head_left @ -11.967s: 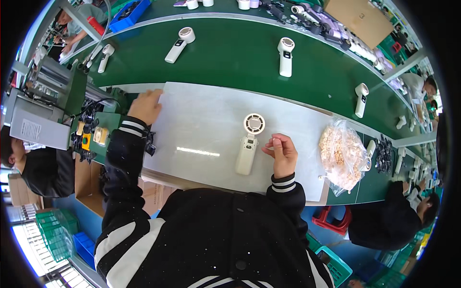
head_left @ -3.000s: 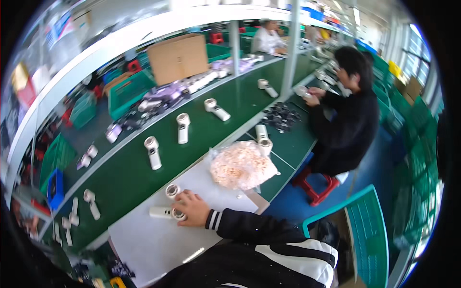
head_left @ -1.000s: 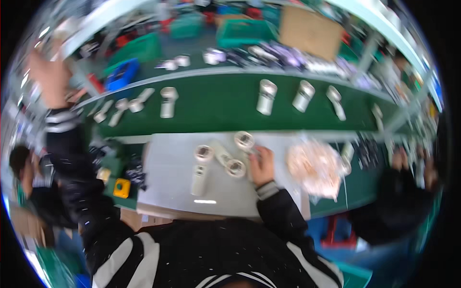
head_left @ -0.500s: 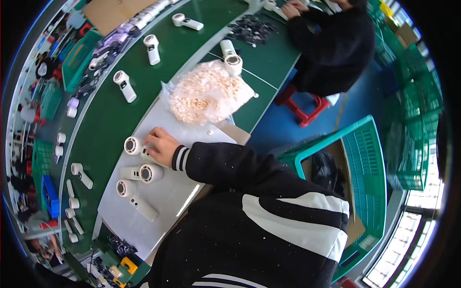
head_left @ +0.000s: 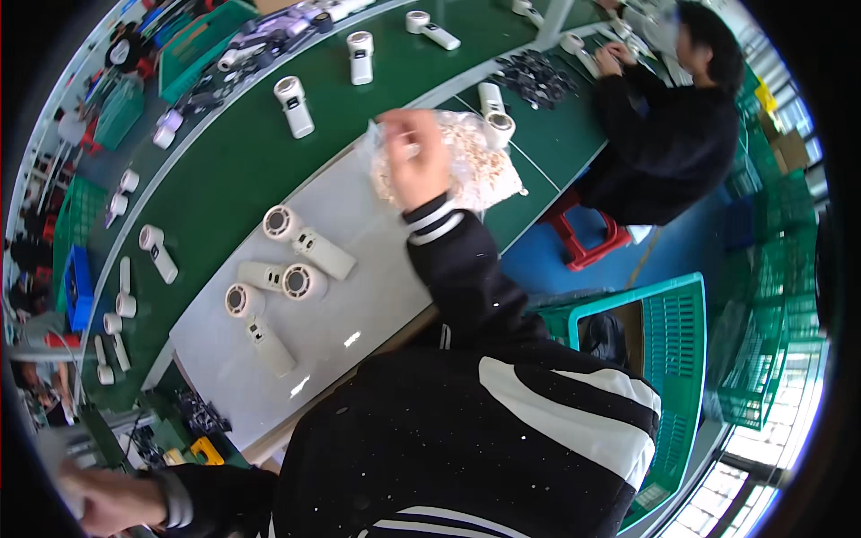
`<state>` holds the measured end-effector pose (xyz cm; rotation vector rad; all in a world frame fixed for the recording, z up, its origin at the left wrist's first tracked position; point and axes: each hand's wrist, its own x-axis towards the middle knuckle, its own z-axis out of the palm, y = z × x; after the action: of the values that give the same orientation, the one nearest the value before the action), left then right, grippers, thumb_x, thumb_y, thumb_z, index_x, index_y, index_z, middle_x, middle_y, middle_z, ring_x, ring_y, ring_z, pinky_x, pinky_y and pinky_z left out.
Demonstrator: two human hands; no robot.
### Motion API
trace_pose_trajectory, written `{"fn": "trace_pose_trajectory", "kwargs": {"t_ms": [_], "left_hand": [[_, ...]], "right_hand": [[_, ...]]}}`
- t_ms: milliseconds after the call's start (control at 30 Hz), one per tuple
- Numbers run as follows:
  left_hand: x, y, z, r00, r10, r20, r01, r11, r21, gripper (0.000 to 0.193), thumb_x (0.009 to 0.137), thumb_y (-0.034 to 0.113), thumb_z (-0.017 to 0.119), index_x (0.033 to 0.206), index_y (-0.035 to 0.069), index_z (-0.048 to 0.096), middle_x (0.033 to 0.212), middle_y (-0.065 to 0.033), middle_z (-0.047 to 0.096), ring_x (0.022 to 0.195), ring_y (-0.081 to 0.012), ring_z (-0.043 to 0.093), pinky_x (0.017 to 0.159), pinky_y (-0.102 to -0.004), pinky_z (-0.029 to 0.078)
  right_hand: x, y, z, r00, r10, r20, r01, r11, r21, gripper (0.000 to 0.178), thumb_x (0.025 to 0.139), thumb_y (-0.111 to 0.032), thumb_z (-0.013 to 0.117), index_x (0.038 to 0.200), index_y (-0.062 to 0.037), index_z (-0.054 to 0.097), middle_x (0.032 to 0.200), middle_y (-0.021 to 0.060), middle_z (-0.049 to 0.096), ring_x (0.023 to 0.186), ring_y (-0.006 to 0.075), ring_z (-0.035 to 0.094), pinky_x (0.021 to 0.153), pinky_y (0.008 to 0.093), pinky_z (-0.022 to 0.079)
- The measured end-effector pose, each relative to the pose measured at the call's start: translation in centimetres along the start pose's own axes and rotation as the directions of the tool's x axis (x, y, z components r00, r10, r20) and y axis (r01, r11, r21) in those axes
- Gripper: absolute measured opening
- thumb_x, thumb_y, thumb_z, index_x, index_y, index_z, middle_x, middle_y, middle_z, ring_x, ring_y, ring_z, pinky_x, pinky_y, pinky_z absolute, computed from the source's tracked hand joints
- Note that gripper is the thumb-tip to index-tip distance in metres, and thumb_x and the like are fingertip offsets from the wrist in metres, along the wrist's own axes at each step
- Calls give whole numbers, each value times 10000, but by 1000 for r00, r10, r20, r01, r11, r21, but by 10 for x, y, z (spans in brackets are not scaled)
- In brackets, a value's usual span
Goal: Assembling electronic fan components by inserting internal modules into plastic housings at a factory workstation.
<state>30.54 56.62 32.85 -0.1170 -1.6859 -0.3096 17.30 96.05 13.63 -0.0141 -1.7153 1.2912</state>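
My right hand (head_left: 420,161), smeared by motion, is over a clear plastic bag (head_left: 475,170) full of small cream-coloured parts. Its fingers look bent, but whether anything is between them I cannot make out. At the lower left rim my left hand (head_left: 108,499) is blurred too, next to a greyish blurred shape that I cannot identify. Three white handheld fans lie close together on the grey board: one at the back (head_left: 325,254), one in the middle (head_left: 305,282) and one in front (head_left: 271,348). Neither hand touches them.
More white fans (head_left: 294,108) lie spaced along the green belt (head_left: 215,179). Beyond the bag are another fan (head_left: 496,121) and a pile of black parts (head_left: 535,79). A co-worker (head_left: 668,125) sits at the far right. A green crate (head_left: 677,359) stands at my right.
My right hand has left the rear fan and moved away to the bag. My left hand has come into view at the lower left. The view has shifted, and the rear fan lies uncovered.
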Motion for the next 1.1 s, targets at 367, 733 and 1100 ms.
{"fn": "trace_pose_trajectory", "kwargs": {"t_ms": [367, 733, 1100], "left_hand": [[-239, -57, -8, 500, -578, 645, 848, 479, -229, 504, 864, 61, 669, 1309, -7, 443, 1302, -137, 515, 1167, -228, 505, 1012, -337, 402], [-220, -92, -7, 228, -258, 939, 621, 781, 64, 618, 743, -13, 667, 1315, 28, 437, 1276, -161, 517, 1147, -300, 531, 998, -354, 420], [-213, -124, 60, 266, -91, 960, 279, 960, 13, 571, 689, -153, 485, 1151, 160, 605, 1380, -149, 399, 1145, -402, 504, 972, -436, 452]], "right_hand": [[3, 50, -32, 785, 321, 529, -32, 875, -483, 202, 813, -83, 519, 892, -73, 705, 827, 157, 699, 815, 329, 679, 755, 378, 535], [-6, 73, -7, 728, 465, 504, 176, 583, -793, 216, 856, -224, 568, 1019, -150, 691, 1001, 192, 670, 963, 386, 632, 855, 456, 504], [-1, 66, -9, 709, 523, 473, 41, 638, -769, 205, 841, -209, 625, 981, -77, 696, 881, 164, 703, 850, 344, 676, 777, 404, 523]]}}
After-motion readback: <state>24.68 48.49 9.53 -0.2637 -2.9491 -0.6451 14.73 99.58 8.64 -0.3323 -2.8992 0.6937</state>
